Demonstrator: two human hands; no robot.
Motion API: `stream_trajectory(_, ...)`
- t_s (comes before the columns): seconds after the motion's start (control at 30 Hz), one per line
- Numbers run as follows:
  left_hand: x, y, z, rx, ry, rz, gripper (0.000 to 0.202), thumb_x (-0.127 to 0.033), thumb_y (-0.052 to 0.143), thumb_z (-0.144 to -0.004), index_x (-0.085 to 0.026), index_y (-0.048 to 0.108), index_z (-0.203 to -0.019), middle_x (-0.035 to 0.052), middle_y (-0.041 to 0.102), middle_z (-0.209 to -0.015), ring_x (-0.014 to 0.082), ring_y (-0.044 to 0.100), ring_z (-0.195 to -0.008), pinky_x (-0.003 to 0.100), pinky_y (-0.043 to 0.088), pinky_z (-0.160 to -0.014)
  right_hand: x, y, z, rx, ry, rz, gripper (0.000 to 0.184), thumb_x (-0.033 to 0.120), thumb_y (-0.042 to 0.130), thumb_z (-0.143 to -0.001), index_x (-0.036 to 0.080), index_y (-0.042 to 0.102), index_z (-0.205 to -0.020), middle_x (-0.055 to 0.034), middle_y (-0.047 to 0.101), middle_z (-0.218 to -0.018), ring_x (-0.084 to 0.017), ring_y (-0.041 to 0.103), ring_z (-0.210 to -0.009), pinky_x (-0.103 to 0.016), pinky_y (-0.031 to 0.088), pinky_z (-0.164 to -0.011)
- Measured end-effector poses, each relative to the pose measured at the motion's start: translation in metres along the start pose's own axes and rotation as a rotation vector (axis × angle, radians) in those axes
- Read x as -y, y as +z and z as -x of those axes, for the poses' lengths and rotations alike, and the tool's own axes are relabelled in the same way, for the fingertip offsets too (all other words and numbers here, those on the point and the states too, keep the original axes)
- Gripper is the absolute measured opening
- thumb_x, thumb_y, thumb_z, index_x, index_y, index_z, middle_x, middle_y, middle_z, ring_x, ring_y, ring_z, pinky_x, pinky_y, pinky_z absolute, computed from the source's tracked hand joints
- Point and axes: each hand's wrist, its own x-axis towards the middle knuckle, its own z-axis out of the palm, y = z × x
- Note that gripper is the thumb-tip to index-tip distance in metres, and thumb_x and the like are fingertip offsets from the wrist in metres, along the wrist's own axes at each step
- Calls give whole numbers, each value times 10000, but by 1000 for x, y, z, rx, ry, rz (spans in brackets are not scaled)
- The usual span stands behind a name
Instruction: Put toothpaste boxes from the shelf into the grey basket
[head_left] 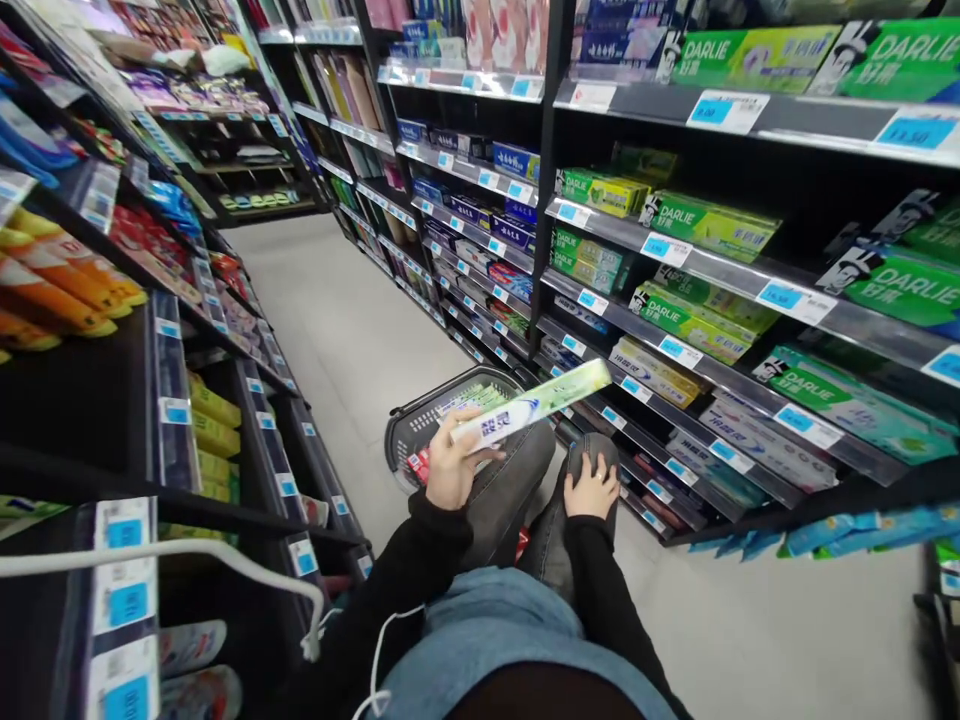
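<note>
My left hand point(452, 462) grips one end of a long white and green toothpaste box point(534, 405), which points up and to the right over my knees. Its printed side faces me. My right hand point(592, 488) lies flat on my right knee with the fingers spread and holds nothing. Partly behind the box and my left hand, a dark shopping basket point(396, 432) stands on the floor. Green and white packages point(476, 395) lie in it, along with something red point(420, 464) whose kind is hidden.
Shelves of toothpaste boxes point(712, 225) rise close on the right, their price-tag rails jutting out. Another shelf unit on the left holds orange bottles point(56, 275) and yellow boxes point(215, 430). A white cable point(225, 552) crosses the lower left. The aisle floor point(315, 300) runs ahead.
</note>
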Motion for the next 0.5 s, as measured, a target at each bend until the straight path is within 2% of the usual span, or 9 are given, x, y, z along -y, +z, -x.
stream_trajectory(0.1, 23, -20, -9, -96, -407, 199, 302, -383, 625, -785, -153, 575, -974, 77, 652, -808, 147, 571, -534, 211, 410, -392, 4, -1, -1, 49, -20, -26, 520, 337, 504, -847, 235, 518, -1356, -98, 364, -1493, -371, 250, -1357, -562, 238, -1071)
stream_trajectory(0.2, 47, -45, -19, -157, -607, 357, 270, -379, 526, -871, -153, 579, -1008, 91, 662, -833, 100, 507, -482, 171, 353, -361, 0, 1, -2, 75, 2, -26, 523, 337, 509, -844, 243, 515, -1358, -94, 365, -1492, -364, 248, -1357, -557, 247, -1069)
stream_trajectory(0.33, 83, -82, -50, -233, -672, 358, 216, -308, 506, -850, -144, 587, -964, 97, 658, -817, 121, 535, -516, 190, 388, -391, -9, 4, -4, 76, 40, -23, 516, 341, 511, -841, 229, 531, -1344, -99, 381, -1480, -357, 251, -1350, -542, 262, -1072)
stream_trajectory(0.4, 105, -98, -75, -243, -650, 263, 189, -217, 556, -783, -135, 589, -950, 96, 656, -827, 145, 582, -572, 211, 431, -437, -11, 7, -4, 76, 49, -26, 514, 345, 508, -840, 219, 538, -1338, -101, 390, -1472, -358, 254, -1345, -536, 275, -1071)
stream_trajectory(0.5, 143, -115, -122, -239, -589, 62, 329, -116, 662, -681, -124, 581, -1000, 110, 659, -907, 182, 646, -694, 263, 511, -567, -13, 13, -4, 63, 49, -17, 510, 354, 490, -846, 210, 542, -1332, -110, 394, -1464, -366, 255, -1343, -551, 302, -1052)
